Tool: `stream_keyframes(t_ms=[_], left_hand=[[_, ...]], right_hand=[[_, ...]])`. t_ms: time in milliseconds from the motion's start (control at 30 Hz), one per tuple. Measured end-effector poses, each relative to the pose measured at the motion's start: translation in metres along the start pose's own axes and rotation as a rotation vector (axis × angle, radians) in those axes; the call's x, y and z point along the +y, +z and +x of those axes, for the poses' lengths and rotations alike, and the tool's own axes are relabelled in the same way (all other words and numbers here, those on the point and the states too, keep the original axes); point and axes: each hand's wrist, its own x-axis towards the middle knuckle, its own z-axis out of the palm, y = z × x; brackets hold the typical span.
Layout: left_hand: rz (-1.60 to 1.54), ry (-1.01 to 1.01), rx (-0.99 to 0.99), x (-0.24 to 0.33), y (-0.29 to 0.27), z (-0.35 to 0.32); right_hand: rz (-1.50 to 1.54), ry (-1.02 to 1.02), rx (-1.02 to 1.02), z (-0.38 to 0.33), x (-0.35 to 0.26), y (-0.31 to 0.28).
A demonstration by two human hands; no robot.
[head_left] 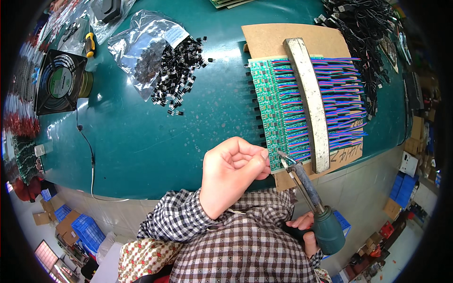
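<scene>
Green boards (pixel 278 106) lie at one o'clock under a metal bar (pixel 309 104); thin, probably fragile, best pinched by edges. Left hand (pixel 231 172) pinches the lower corner; right hand (pixel 304 231) grips the soldering iron (pixel 306 188), tip at the boards.

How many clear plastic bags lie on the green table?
2 at least: one bag beside the pile of black components, another at the top edge. More may be hidden at the blurred left rim.

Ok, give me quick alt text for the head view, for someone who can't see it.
A right hand holds a soldering iron, its tip at the near edge of a green circuit board panel; the left hand pinches beside it. A metal bar lies across coloured wires on the teal table.
</scene>
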Motion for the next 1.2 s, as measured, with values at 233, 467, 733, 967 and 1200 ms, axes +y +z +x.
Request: stream_keyframes(t_ms=[233, 467, 733, 967, 1200], left_hand=[[0.019, -0.012, -0.004, 0.001, -0.003, 0.001], [-0.083, 0.020, -0.032, 0.000, -0.007, -0.003], [0.915, 0.727, 0.396, 0.044, -0.065, -0.011], [1.411, 0.761, 0.517, 0.061, -0.077, 0.012], [1.507, 0.667, 0.475, 0.064, -0.064, 0.013]], right_hand=[[-0.015, 0.007, -0.038, 0.002, 0.001, -0.001], [0.062, -0.164, -0.092, 0.011, 0.010, -0.002], [0.092, -0.210, 0.098, 0.025, 0.004, 0.012], [0.135, -0.133, 0.018, 0.038, -0.010, 0.018], [0.167, -0.236, 0.022, 0.035, -0.002, 0.010]])
